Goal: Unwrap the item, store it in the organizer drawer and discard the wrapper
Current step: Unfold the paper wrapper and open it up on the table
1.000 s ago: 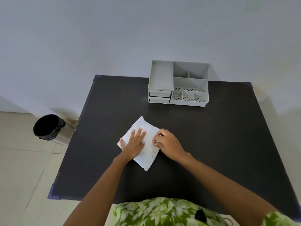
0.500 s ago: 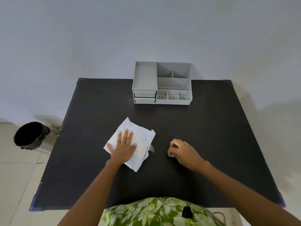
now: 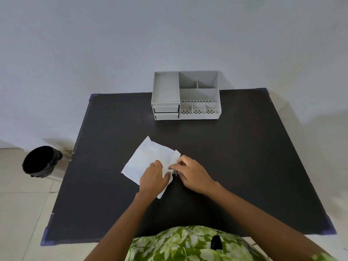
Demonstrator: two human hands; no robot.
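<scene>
White paper wrapper (image 3: 150,159) lies flat on the dark table (image 3: 244,157), mid-table and a little left of centre, its long axis running from near-right to far-left. Item inside is not visible — cannot tell what it is or exactly where it sits under the paper.

Left hand (image 3: 152,178) rests palm down on the near part of the wrapper, fingers loosely curled, pinning the paper rather than gripping it. Right hand (image 3: 192,175) sits at the wrapper's right edge, fingers pinched together on a raised fold of paper there; whether it also holds the item cannot be told.

Key relation: the loose flap is on the right side, directly under the right hand, so that hand is the nearer one for peeling — probably pulling rightward or upward while the left keeps the sheet down.

Grey organizer (image 3: 185,95) stands at the far edge, straight ahead of the hands and well apart from them; its two drawers (image 3: 166,112) are on its left side, both appear closed. Black bin (image 3: 40,162) stands on the floor, left of the table.

No brand, label or legible writing seen anywhere
</scene>
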